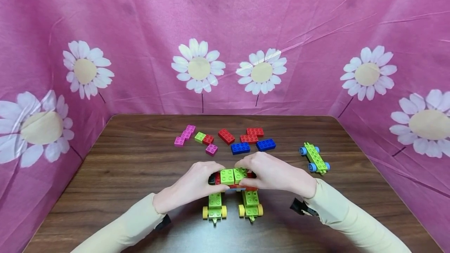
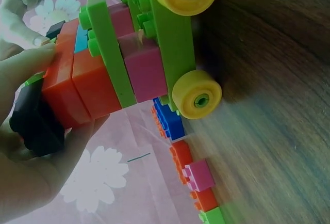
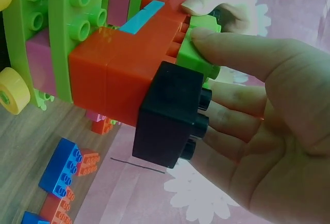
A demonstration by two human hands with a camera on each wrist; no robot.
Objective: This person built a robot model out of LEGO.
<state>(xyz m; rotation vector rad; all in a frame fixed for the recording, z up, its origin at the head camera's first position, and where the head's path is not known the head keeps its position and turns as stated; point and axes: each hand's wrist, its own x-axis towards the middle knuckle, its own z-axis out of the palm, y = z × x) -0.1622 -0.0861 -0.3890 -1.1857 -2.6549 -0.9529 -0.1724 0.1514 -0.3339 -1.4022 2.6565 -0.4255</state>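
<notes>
Two lime-green, yellow-wheeled plastic bases (image 1: pixel 215 211) stood nearest on the wood-grain tabletop (image 1: pixel 140 147), beneath a red plastic brick row (image 3: pixel 111 77) whose end the left hand (image 1: pixel 195 182) gripped. The right hand (image 1: pixel 277 173) pinched a square lime-green plastic brick (image 1: pixel 239 175) atop it; even, straight-down pressure with the row braced seemed best. Beyond lay rectangular blue plastic bricks (image 1: pixel 240 148).

Lime bricks (image 1: pixel 227 177), yellow wheels (image 1: pixel 205 212), black brick (image 3: pixel 167 115); brown wood-grain table (image 1: pixel 123 175); pink daisy-print backdrop (image 1: pixel 225 11).

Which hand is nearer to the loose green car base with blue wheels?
Right. The right hand is at the right end of the block build, left of the car base; the left hand is at the opposite end, farther left.
</notes>
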